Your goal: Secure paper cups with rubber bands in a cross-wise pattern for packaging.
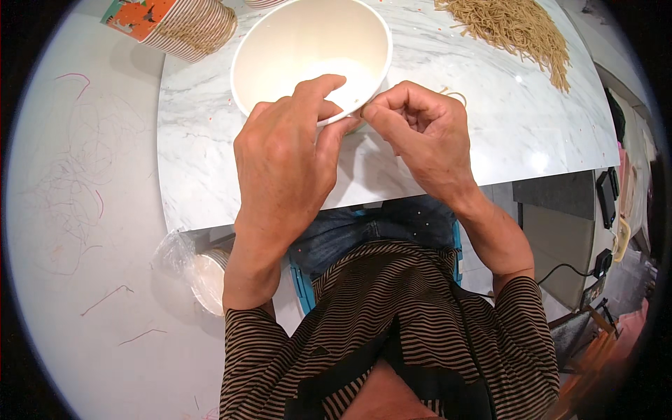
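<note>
A large white paper bucket [269,52] is tilted on the marble-patterned table, its open mouth facing up toward me. My left hand [283,143] grips its near rim, fingers inside and thumb outside. Close beside that thumb, my right hand [423,133] is closed in a pinch at the rim's right side. Whatever lies between its fingertips is too small to make out. A short loop of tan cord [455,94] shows just behind the right hand; whether it runs into the grip is hidden.
A pile of tan cords [514,31] lies at the table's far right. At the far left, a stack of printed paper buckets [171,28] has cords along its side. More white buckets [210,280] in clear plastic [175,253] stand below the table's left edge [162,168].
</note>
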A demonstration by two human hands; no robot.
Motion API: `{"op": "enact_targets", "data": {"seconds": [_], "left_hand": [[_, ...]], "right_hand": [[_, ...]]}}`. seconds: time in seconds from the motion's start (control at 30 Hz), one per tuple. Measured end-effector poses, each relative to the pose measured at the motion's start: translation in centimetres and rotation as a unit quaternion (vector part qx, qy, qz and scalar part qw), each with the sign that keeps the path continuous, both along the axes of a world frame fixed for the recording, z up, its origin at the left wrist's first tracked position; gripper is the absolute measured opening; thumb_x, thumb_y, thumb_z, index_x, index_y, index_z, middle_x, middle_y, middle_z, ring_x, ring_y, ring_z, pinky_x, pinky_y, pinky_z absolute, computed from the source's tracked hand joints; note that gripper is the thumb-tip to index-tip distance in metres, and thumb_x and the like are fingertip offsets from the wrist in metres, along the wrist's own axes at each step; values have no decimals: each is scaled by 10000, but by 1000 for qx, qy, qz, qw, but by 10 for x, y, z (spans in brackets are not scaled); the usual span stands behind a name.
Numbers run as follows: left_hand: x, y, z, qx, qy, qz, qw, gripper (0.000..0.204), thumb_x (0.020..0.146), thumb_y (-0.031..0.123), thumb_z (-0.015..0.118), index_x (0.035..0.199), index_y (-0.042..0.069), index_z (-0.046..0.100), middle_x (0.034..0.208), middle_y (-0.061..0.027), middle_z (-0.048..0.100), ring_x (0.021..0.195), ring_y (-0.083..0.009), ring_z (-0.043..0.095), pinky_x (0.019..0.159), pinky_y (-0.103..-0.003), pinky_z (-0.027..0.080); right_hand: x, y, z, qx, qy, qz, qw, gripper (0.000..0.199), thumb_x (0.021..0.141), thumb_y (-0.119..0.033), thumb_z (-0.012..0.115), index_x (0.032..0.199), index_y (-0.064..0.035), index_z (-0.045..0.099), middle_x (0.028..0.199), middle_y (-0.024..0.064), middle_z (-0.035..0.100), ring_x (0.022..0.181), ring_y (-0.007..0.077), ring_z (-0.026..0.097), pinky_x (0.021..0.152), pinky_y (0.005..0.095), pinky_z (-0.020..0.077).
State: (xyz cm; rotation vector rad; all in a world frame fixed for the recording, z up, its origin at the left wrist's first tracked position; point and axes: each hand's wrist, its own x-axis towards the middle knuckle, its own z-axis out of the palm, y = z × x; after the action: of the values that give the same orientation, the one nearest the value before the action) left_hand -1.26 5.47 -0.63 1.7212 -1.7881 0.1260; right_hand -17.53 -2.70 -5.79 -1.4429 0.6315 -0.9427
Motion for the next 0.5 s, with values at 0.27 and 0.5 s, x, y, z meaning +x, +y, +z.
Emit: {"op": "enact_targets", "data": {"seconds": [0.27,0.5], "left_hand": [[3,1,10,36,36,-39,998,327,916,77,764,1229,93,669,839,-64,752,758,-269,708,723,-376,504],[20,-11,24,100,120,-125,980,209,973,46,649,1180,44,681,808,-176,727,722,-365,690,673,-427,524]], "right_hand": [[-2,0,3,-3,20,4,1000,122,1010,-110,716,975,4,742,743,-41,659,605,-7,505,530,180,370],[-1,1,6,23,-5,27,999,134,1014,-119,715,984,9,741,737,-31,653,590,11,508,523,183,380]]}}
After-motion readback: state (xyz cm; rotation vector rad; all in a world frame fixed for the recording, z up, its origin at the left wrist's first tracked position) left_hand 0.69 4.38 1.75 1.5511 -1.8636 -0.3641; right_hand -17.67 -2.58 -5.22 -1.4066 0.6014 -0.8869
